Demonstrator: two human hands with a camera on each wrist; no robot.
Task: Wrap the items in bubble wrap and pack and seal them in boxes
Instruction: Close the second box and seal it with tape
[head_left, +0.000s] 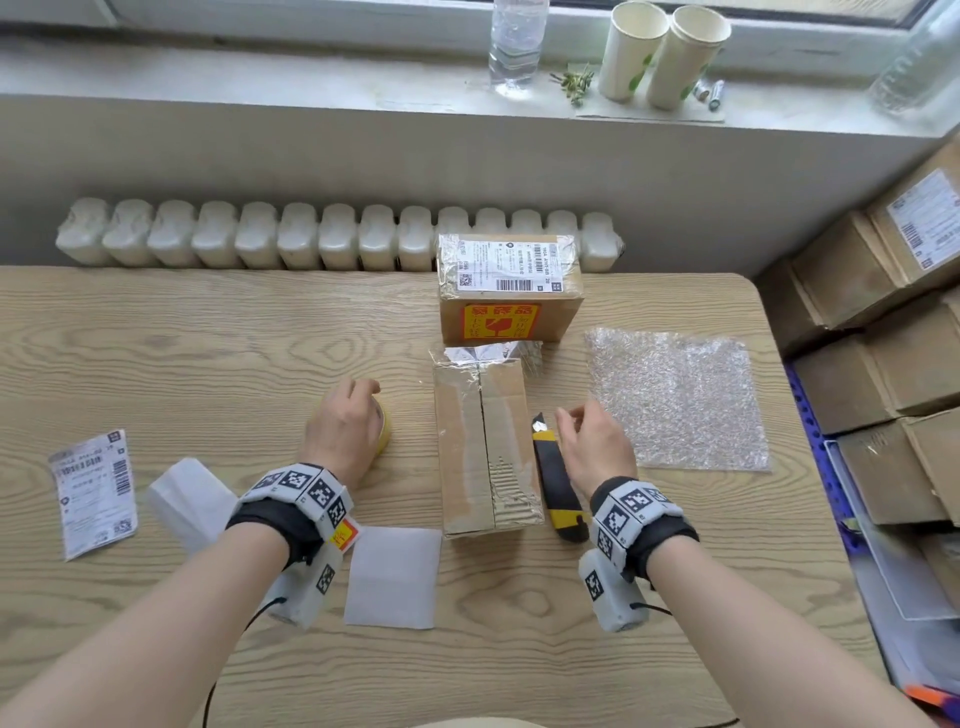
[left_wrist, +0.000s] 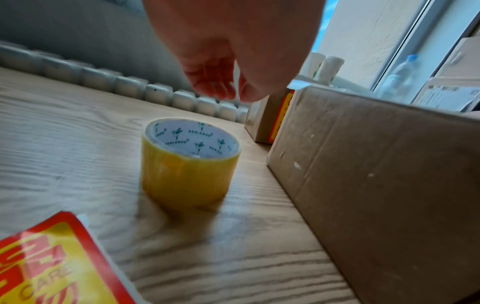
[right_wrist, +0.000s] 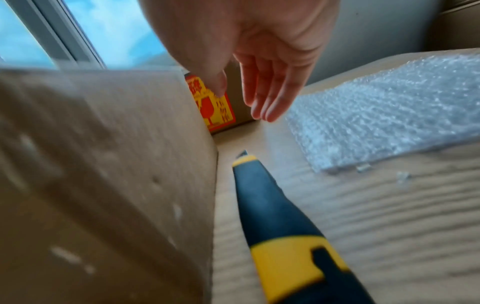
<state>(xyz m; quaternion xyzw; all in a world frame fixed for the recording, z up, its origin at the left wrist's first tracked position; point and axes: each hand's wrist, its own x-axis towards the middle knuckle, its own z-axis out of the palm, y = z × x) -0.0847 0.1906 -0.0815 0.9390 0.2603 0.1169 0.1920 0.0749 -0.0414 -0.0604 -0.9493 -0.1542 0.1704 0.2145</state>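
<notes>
A closed cardboard box (head_left: 485, 447) with tape along its seam lies mid-table; its side fills the left of the right wrist view (right_wrist: 103, 174). Behind it stands a labelled box (head_left: 508, 291) with a red fragile sticker. My left hand (head_left: 345, 426) hovers just above a yellow tape roll (left_wrist: 189, 162), fingers loosely bent, not touching it (left_wrist: 215, 82). My right hand (head_left: 587, 441) hangs open above a black and yellow utility knife (head_left: 556, 483), which lies beside the box (right_wrist: 280, 222). A bubble wrap sheet (head_left: 675, 400) lies flat to the right.
A shipping label (head_left: 93, 493), white foam sheets (head_left: 392, 577) and a fragile sticker (left_wrist: 46, 261) lie near the front. Stacked cardboard boxes (head_left: 893, 364) stand right of the table (head_left: 182, 338). A bottle (head_left: 517, 41) and paper cups (head_left: 665, 52) stand on the windowsill.
</notes>
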